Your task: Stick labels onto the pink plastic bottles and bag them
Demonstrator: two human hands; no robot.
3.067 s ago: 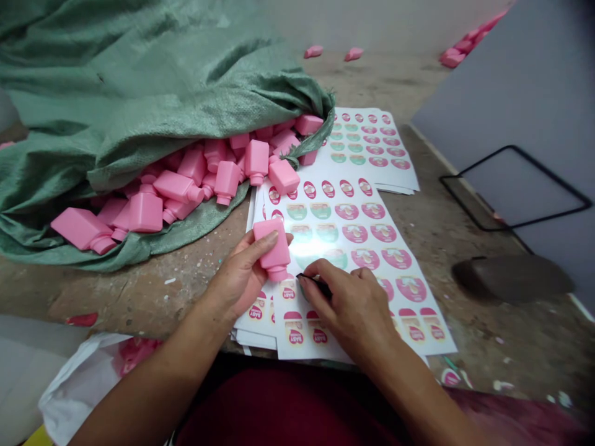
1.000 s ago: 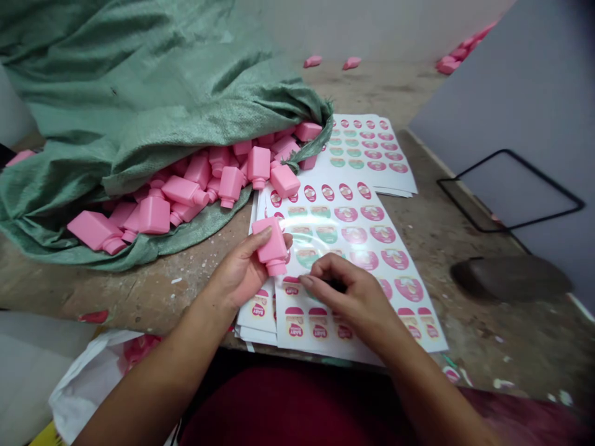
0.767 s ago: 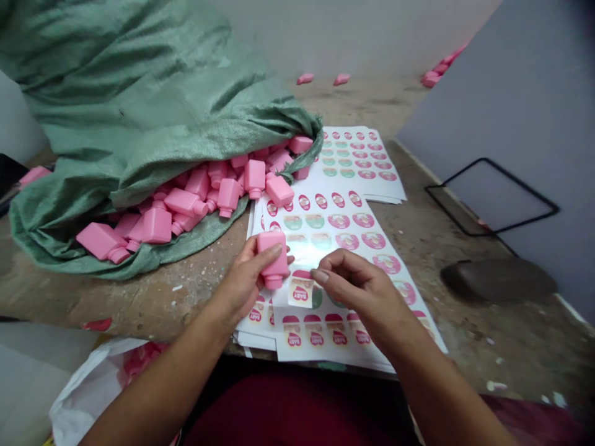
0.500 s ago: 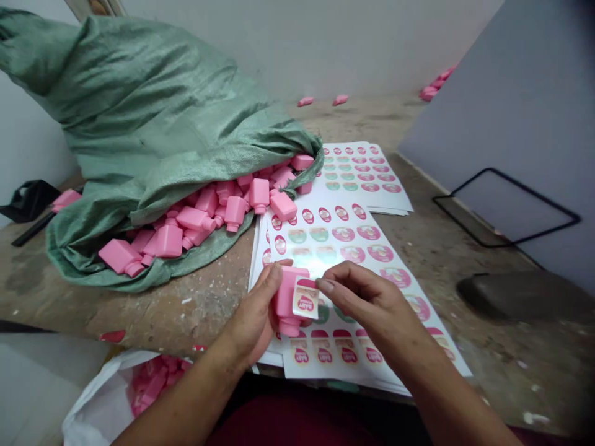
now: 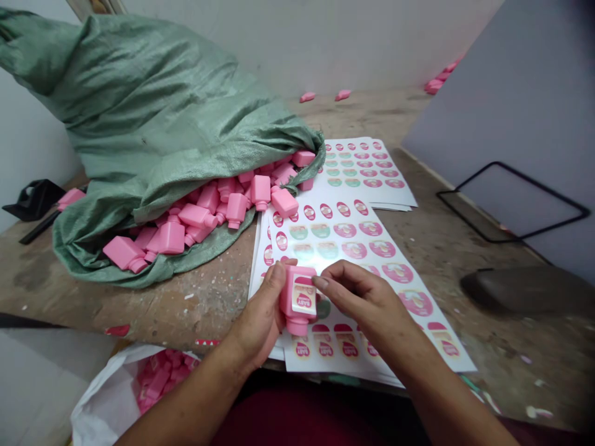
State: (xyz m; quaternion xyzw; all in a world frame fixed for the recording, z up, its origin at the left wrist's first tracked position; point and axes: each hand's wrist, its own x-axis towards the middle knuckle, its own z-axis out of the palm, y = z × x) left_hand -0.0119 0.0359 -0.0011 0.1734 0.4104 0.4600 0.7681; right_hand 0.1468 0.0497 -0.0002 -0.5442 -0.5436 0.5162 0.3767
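Note:
My left hand (image 5: 263, 303) is wrapped round a small pink plastic bottle (image 5: 298, 327), its neck pointing down towards me. A "BABY" sticker label (image 5: 304, 296) lies against the bottle's broad face. My right hand (image 5: 357, 294) is closed in a pinch, thumb and forefinger at the label's upper right corner. Under both hands lie sheets of sticker labels (image 5: 353, 232), with oval and round ones in pink and green and a row of "BABY" labels near the front edge. The left fingers behind the bottle are mostly hidden.
A green woven sack (image 5: 176, 105) spills pink bottles (image 5: 198, 215) at the left. Below the table edge, a white bag (image 5: 106, 396) holds more pink pieces. Further sheets (image 5: 395, 195) lie behind. A black tape dispenser (image 5: 35, 199) and a black wire frame (image 5: 514, 201) stand at the sides.
The label, which stuck out from the bottle's right side, now lies flatter on its face. My right fingertips have stayed at its corner. The view has shifted slightly.

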